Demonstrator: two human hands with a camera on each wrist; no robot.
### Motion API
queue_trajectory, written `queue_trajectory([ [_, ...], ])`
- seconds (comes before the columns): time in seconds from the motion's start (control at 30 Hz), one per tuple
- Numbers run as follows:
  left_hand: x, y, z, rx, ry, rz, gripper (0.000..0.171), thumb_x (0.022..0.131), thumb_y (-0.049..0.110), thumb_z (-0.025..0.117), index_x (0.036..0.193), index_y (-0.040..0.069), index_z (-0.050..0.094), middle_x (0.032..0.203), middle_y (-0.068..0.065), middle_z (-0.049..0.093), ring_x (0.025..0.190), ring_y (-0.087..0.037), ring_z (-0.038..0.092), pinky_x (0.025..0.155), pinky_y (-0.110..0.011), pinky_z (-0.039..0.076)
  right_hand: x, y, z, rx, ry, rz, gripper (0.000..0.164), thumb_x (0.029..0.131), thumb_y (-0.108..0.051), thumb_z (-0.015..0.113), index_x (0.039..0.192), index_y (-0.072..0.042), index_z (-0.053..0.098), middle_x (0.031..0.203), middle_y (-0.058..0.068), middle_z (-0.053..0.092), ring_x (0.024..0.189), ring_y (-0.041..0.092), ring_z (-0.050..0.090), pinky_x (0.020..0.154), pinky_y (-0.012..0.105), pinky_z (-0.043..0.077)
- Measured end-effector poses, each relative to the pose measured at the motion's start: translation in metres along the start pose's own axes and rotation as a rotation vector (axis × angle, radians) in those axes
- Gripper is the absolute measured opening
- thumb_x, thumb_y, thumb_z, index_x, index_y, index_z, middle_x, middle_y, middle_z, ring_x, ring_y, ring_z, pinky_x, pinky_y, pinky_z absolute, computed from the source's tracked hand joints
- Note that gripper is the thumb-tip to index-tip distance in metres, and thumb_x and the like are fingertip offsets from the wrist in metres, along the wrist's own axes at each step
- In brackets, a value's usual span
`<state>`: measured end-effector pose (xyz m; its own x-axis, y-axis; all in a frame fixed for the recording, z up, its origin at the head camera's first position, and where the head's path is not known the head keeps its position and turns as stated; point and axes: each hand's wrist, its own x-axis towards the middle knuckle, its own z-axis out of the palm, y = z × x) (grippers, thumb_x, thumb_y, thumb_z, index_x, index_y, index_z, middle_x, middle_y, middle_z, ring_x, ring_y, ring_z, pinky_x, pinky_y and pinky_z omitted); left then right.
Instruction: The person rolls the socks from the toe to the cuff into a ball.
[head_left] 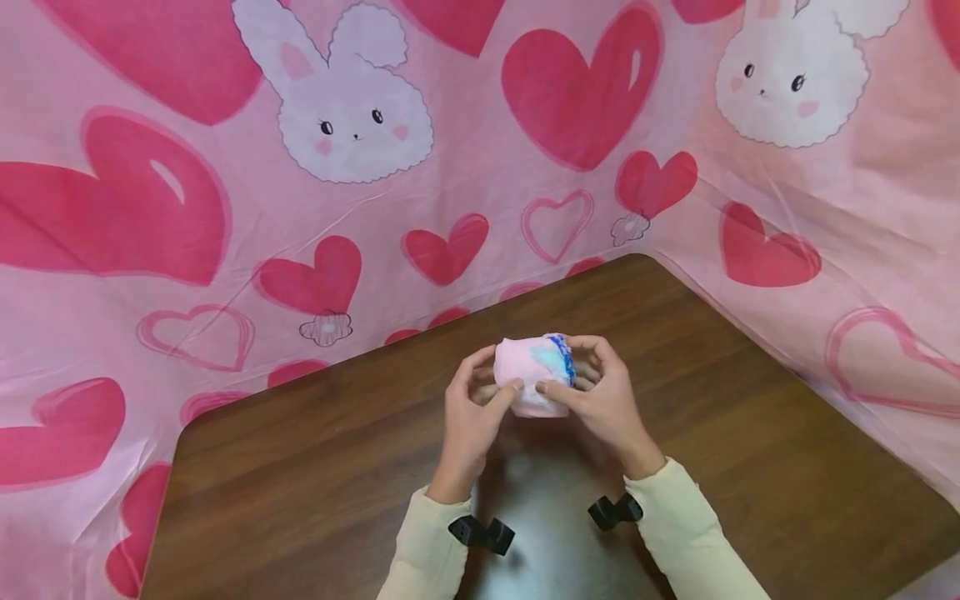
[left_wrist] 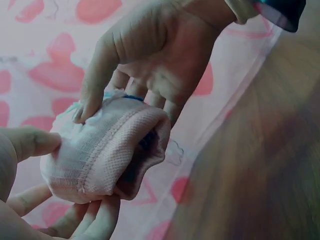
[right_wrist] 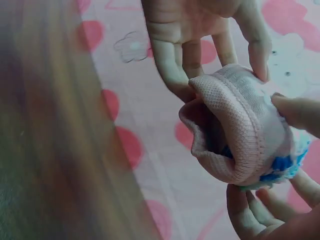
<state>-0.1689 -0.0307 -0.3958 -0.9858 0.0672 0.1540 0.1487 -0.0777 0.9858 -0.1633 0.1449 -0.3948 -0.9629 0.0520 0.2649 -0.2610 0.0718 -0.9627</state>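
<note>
Both hands hold a rolled-up pink sock [head_left: 525, 362] above the table. It has pale blue and dark blue patches at its right side. My left hand [head_left: 468, 417] grips its left side, thumb on the near face and fingers behind. From the right, my right hand [head_left: 611, 408] pinches it in the same way, the two thumbs close together. In the left wrist view the sock [left_wrist: 95, 145] shows a folded-over ribbed cuff around a dark opening. That opening also shows in the right wrist view, on the left of the sock [right_wrist: 240, 120].
A brown wooden table [head_left: 315, 483] with rounded corners lies under the hands. Pink cloth [head_left: 480, 142] printed with hearts and rabbits hangs along its far and right sides. Small black devices sit at both wrists, over cream sleeves [head_left: 431, 542].
</note>
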Motion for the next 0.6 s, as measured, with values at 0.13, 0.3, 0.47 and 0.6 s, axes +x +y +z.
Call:
queue_trajectory([
  [0.13, 0.011, -0.026, -0.005, -0.005, 0.045, -0.066, 0.05, 0.076, 0.019, 0.075, 0.122, 0.02, 0.054, 0.104, -0.013, 0.053, 0.078, -0.031, 0.06, 0.069, -0.037, 0.052, 0.007, 0.026, 0.001, -0.061, -0.017, 0.035, 0.057, 0.072, -0.018, 0.078, 0.122, -0.011, 0.05, 0.118, 0.008, 0.046, 0.1, 0.029, 0.054, 0.077, 0.035, 0.05],
  [0.3, 0.02, -0.042, -0.008, -0.023, 0.088, -0.19, 0.054, 0.073, 0.022, 0.077, 0.121, 0.018, 0.054, 0.105, -0.015, 0.053, 0.079, -0.031, 0.061, 0.068, -0.037, 0.052, 0.013, 0.051, 0.003, -0.168, -0.038, 0.064, 0.057, 0.073, -0.026, 0.077, 0.124, -0.02, 0.052, 0.113, 0.004, 0.049, 0.092, 0.027, 0.054, 0.068, 0.034, 0.052],
  [0.47, 0.027, -0.056, -0.008, -0.058, 0.136, -0.272, 0.053, 0.073, 0.018, 0.077, 0.121, 0.014, 0.054, 0.104, -0.019, 0.052, 0.079, -0.028, 0.061, 0.066, -0.038, 0.052, 0.021, 0.069, 0.008, -0.166, -0.038, 0.113, 0.057, 0.074, -0.026, 0.077, 0.124, -0.02, 0.051, 0.11, 0.007, 0.051, 0.085, 0.027, 0.058, 0.063, 0.033, 0.052],
  [0.6, 0.032, -0.068, -0.01, -0.019, 0.151, -0.307, 0.056, 0.072, 0.022, 0.078, 0.122, 0.013, 0.052, 0.1, -0.02, 0.054, 0.077, -0.027, 0.062, 0.066, -0.038, 0.052, 0.026, 0.08, 0.012, -0.163, -0.012, 0.167, 0.051, 0.073, -0.025, 0.077, 0.118, -0.019, 0.055, 0.11, 0.006, 0.053, 0.08, 0.026, 0.061, 0.059, 0.033, 0.052],
])
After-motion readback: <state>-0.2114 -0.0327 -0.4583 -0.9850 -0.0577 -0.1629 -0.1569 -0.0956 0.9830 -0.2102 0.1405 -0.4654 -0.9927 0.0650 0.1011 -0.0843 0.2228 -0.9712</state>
